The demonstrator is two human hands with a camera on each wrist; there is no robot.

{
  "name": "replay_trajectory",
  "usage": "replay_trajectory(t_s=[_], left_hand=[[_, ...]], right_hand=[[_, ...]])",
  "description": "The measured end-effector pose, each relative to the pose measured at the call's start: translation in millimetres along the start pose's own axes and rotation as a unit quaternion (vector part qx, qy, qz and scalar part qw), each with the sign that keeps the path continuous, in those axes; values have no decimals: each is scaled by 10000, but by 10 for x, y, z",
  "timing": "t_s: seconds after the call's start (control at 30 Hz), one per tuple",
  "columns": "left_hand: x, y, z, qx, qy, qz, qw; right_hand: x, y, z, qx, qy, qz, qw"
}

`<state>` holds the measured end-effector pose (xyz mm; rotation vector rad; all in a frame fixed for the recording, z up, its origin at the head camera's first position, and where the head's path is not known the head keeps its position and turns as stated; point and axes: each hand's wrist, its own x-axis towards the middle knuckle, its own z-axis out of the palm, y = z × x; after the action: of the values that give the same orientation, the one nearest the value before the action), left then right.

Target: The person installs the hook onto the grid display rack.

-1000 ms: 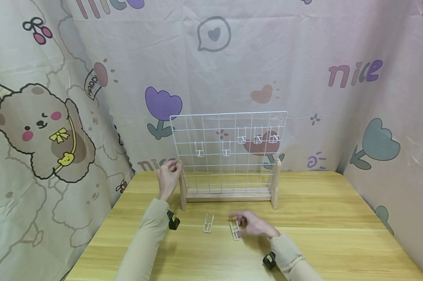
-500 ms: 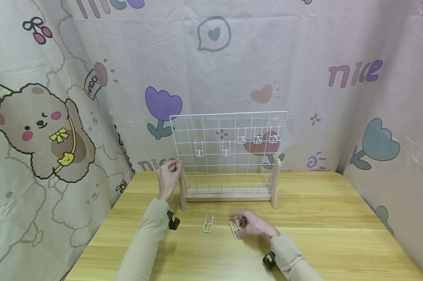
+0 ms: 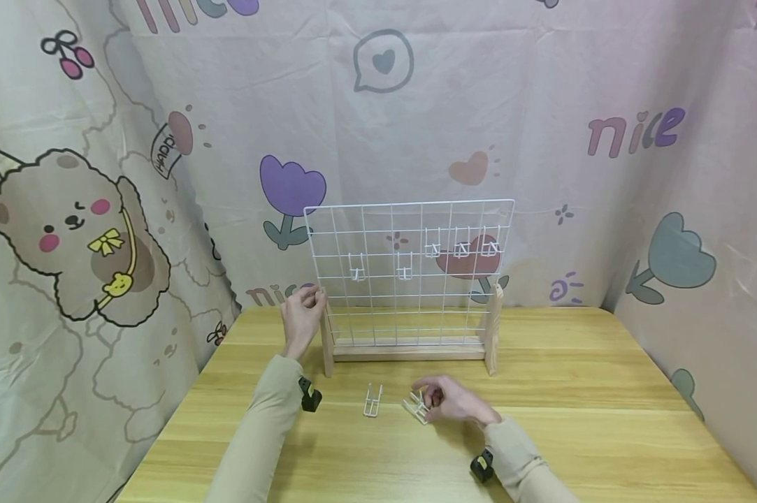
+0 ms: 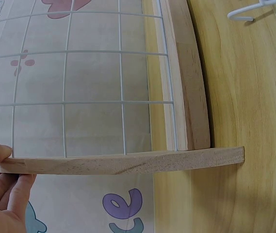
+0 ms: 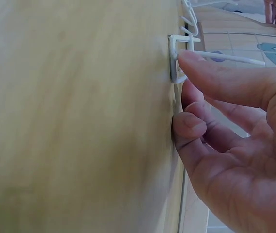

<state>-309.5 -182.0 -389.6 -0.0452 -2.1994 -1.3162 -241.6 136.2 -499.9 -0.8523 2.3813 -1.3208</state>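
A white wire grid panel (image 3: 409,204) stands in a wooden stand (image 3: 409,352) on the table. With thumb and fingers, my left hand (image 3: 301,318) pinches the top of the stand's left post (image 4: 118,164). My right hand (image 3: 451,401) is low over the table in front of the rack, pinching a white wire hook (image 3: 414,409). In the right wrist view the thumb lies against that hook's frame (image 5: 173,60); the index fingertip is partly hidden behind it. Another white wire hook (image 3: 372,402) lies to its left, touched by neither hand.
Several white hooks hang on the grid, among them a lower left hook (image 3: 357,272) and an upper right hook (image 3: 491,248). A wood-grain table (image 3: 573,419) carries everything. Patterned curtains (image 3: 378,140) enclose the back and sides.
The hook at my right hand has turned on the table, its far end swinging left. My left hand has stayed on the post.
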Motion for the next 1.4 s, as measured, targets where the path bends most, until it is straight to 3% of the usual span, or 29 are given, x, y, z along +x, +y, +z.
replay_trajectory(t_s=[1.4], left_hand=[[-3, 6, -4, 57, -49, -60, 10000]], right_hand=[[-17, -4, 23, 84, 81, 244, 9996]])
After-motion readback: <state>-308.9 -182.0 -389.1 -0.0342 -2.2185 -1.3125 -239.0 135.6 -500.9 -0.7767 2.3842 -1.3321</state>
